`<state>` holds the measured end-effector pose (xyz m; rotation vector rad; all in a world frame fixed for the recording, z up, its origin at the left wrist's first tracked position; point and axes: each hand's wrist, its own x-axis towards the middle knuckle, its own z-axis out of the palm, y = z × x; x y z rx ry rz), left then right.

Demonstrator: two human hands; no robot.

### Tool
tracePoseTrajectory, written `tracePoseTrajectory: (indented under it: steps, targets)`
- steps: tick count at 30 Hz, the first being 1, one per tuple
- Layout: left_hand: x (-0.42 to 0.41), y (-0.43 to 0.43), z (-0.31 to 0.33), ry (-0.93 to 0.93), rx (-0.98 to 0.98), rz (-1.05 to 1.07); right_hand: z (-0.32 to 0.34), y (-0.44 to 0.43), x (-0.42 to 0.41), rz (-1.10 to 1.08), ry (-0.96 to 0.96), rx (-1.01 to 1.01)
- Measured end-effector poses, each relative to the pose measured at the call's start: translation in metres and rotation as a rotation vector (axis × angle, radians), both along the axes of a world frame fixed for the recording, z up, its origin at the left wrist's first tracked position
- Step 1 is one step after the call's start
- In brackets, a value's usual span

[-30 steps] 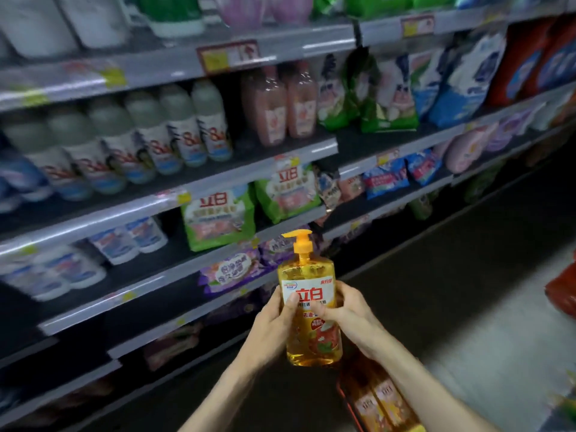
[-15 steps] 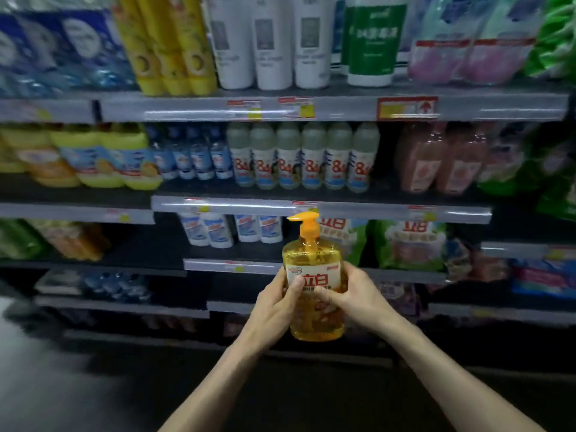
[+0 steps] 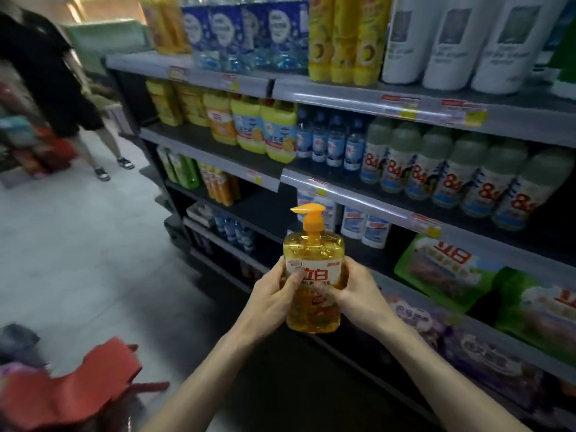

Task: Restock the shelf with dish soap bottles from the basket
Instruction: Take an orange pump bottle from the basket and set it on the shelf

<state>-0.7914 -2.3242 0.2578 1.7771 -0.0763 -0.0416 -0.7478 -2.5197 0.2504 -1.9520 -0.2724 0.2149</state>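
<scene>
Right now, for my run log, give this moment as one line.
bottle: upright, held before shelf, not placed | left hand: grips bottle | right hand: grips bottle

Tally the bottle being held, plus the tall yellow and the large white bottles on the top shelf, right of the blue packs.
Held clear orange plastic pump bottle: 1
Tall yellow plastic bottles: 3
Large white plastic bottles: 3
Total: 7
</scene>
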Motion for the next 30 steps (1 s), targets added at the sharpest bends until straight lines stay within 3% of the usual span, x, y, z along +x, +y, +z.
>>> tracePoseTrajectory:
  steps: [16, 30]
  targets:
    - [0.051, 0.221, 0.023, -0.127, -0.072, 0.118, 0.026, 0.229, 0.06, 0.042, -0.109, 0.143]
    - [0.14, 0.384, 0.017, -0.169, -0.017, 0.219, 0.03, 0.392, 0.157, 0.109, -0.157, 0.127]
